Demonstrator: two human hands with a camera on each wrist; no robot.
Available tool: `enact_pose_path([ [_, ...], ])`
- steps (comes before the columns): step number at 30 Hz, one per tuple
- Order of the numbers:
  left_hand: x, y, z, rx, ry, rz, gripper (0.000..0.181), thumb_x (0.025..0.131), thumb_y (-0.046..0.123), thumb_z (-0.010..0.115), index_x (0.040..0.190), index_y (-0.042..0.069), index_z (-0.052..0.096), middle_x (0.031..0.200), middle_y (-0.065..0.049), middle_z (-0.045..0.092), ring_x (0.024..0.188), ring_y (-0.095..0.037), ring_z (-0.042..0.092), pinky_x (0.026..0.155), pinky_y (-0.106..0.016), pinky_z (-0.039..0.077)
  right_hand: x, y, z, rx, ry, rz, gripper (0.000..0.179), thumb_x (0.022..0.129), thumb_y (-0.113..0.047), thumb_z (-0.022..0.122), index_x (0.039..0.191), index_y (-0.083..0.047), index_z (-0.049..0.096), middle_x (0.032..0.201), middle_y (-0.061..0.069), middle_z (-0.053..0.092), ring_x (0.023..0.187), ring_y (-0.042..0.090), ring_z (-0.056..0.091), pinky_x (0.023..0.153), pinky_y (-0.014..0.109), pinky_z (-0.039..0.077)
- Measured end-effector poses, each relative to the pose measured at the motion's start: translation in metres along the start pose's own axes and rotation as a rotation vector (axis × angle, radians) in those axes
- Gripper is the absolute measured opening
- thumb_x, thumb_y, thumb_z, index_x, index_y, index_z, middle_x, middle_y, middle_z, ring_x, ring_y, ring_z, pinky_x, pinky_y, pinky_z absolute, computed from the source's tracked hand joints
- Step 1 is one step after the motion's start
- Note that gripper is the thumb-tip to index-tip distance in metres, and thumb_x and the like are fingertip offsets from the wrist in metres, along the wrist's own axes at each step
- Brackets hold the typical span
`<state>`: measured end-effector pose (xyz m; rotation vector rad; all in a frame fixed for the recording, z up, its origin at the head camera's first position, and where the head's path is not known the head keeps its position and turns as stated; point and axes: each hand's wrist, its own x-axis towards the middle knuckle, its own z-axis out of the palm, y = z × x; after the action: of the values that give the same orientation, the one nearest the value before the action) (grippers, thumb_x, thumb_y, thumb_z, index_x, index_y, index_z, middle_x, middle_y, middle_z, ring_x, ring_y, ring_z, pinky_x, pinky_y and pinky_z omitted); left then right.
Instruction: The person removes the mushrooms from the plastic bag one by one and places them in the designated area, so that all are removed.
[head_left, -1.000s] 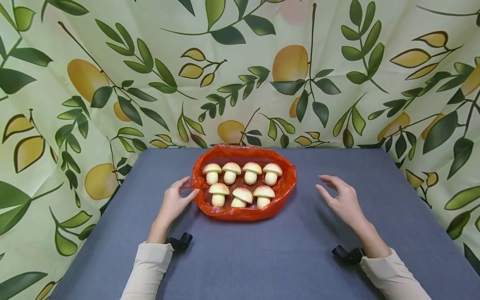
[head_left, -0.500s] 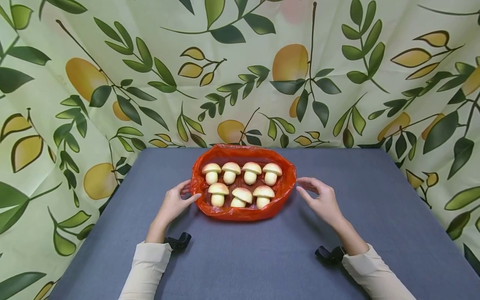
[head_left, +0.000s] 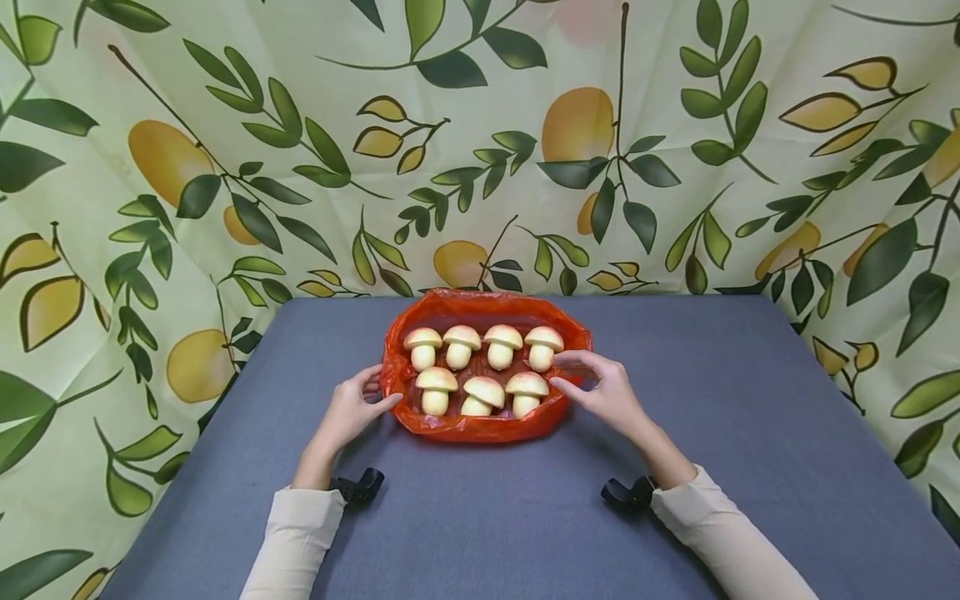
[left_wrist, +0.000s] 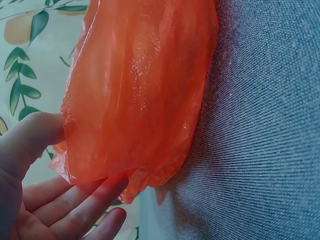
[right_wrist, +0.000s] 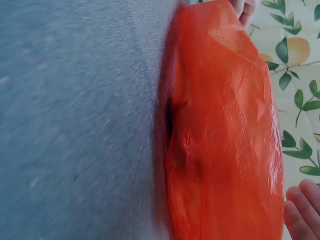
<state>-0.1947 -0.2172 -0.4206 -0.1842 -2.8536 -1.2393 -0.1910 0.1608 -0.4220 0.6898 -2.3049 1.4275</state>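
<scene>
Several pale mushrooms with rounded, pink-tinged caps [head_left: 502, 337] stand in two rows inside a red plastic bag [head_left: 480, 429], which is spread wide on the table. At the bag's left end, my left hand [head_left: 351, 408] touches the rim, thumb over the near edge and fingers against the outer side. The left wrist view shows the fingers [left_wrist: 75, 210] partly behind the red film. My right hand [head_left: 611, 398] reaches over the bag's right rim, its thumb and fingers apart near the rightmost back mushroom [head_left: 542, 354]. In the right wrist view only some of its fingertips [right_wrist: 302, 207] show.
A blue-grey cloth [head_left: 480, 517] covers the table. Behind and at the sides hangs a curtain [head_left: 480, 108] printed with leaves and fruit. A black wrist camera sits on each wrist, the left one [head_left: 360, 486] and the right one [head_left: 628, 493].
My right hand has moved left from beside the bag to over its right rim. The left hand stays at the left rim, and the mushrooms have not moved.
</scene>
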Motion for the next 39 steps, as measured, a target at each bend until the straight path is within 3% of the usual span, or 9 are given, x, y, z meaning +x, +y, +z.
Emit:
enact_pose_path([
  [7,-0.001,0.001,0.000,0.008,-0.001,0.003,0.061,0.086,0.014,0.072,0.135,-0.011,0.047,0.120,-0.030,0.064,0.108,-0.041,0.065,0.096,-0.050,0.054,0.014,-0.001,0.015,-0.016,-0.111,0.004,0.033,0.076,-0.003,0.079,0.106,0.006,0.068,0.102,0.023,0.072,0.091,0.034,0.071,0.083,0.041,0.059],
  [10,-0.002,0.002,0.001,0.013,-0.002,0.010,0.061,0.086,0.015,0.072,0.134,-0.011,0.048,0.118,-0.030,0.064,0.108,-0.041,0.065,0.096,-0.049,0.054,0.020,0.000,0.020,-0.021,-0.163,0.043,0.035,0.078,-0.006,0.078,0.108,0.007,0.067,0.104,0.024,0.072,0.094,0.038,0.069,0.086,0.044,0.058],
  [14,-0.002,0.002,0.001,0.011,-0.001,0.022,0.060,0.085,0.015,0.072,0.133,-0.011,0.048,0.117,-0.030,0.065,0.106,-0.042,0.065,0.095,-0.050,0.054,0.026,0.001,0.023,-0.030,-0.224,0.091,0.036,0.079,-0.008,0.078,0.110,0.008,0.067,0.105,0.025,0.071,0.098,0.039,0.068,0.088,0.048,0.056],
  [27,-0.003,0.003,0.001,0.020,0.001,0.032,0.059,0.085,0.015,0.072,0.133,-0.011,0.049,0.116,-0.029,0.065,0.106,-0.042,0.065,0.095,-0.050,0.054,0.033,0.005,0.023,-0.128,-0.358,0.136,0.044,0.079,-0.013,0.078,0.115,0.007,0.065,0.112,0.023,0.070,0.106,0.035,0.067,0.093,0.049,0.055],
  [39,-0.003,0.002,0.002,0.021,-0.005,0.032,0.059,0.085,0.015,0.073,0.133,-0.010,0.049,0.115,-0.029,0.066,0.106,-0.042,0.065,0.094,-0.050,0.054,0.028,0.012,0.023,-0.249,-0.399,0.121,0.045,0.074,-0.019,0.083,0.113,-0.001,0.068,0.108,0.015,0.073,0.097,0.026,0.067,0.089,0.045,0.056],
])
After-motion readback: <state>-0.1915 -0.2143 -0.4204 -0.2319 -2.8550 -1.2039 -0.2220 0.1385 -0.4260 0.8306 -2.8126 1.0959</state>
